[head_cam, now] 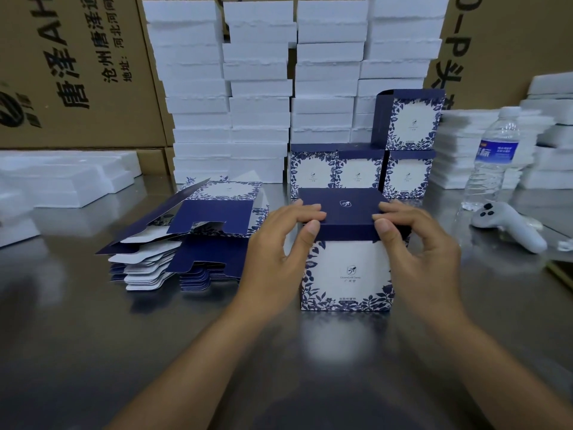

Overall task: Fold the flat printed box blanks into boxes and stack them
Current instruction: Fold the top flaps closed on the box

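Observation:
A blue-and-white printed box [346, 274] stands upright on the steel table in front of me, its navy lid [344, 209] closed on top. My left hand [279, 243] grips the lid's left edge, fingers on top and thumb on the front flap. My right hand [415, 243] grips the lid's right edge the same way. A pile of flat box blanks [192, 237] lies to the left. Behind stand three folded boxes in a row [359, 173], with one more folded box [410, 121] on top at the right.
Tall stacks of white foam trays [260, 88] fill the back, with more foam trays [62, 178] at the left and right. A water bottle [493, 159] and a white controller [508, 225] sit at the right. Cardboard cartons [77, 72] stand behind.

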A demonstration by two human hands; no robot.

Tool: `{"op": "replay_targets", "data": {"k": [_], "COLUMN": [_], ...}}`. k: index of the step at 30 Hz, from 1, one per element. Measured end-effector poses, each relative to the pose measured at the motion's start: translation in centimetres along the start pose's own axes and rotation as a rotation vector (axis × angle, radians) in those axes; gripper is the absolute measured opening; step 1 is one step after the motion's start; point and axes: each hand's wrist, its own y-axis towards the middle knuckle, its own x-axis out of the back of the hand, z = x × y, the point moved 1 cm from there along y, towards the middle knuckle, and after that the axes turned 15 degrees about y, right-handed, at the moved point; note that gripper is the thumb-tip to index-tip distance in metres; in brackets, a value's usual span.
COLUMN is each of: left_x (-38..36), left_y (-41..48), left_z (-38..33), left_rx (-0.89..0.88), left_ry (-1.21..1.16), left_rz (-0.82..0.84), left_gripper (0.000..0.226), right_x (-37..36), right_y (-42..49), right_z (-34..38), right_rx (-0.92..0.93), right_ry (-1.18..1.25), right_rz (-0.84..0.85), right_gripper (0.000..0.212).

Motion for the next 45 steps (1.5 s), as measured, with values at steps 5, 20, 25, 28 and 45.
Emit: {"op": "replay_targets", "data": {"k": [5,20,25,28,45], "left_x": [0.3,0.9,0.3,0.3,-0.9], "left_y": [0.2,0.8,0.1,-0.1,-2.0], "left_z": [-0.1,0.3,0.4,0.6,0.7], "left_rx": [0.028,0.075,0.085,0.073,-0.021], "left_ry": [-0.009,-0.088,-0.106,-0.110,0.148], "left_rz": [0.020,0.147,0.082,0.113,-0.119], "left_gripper": [0.026,0.021,0.020,0.023,0.024], "right_x": [0.1,1.6,2.1,2.0,-0.3], "right_y": [0.2,0.8,0.8,0.7,-1.5], "right_z": [-0.8,-1.6,-1.2,-1.2,0.2], "right_rx": [-0.012,-0.023,-0.002,-0.062,-0.080], "right_ry": [0.057,0.023,-0.026,0.062,-0.230], "right_rz": [-0.012,0.057,0.048,0.033,0.034], "right_gripper": [0.007,0.016,0.021,0.020,0.040]}}
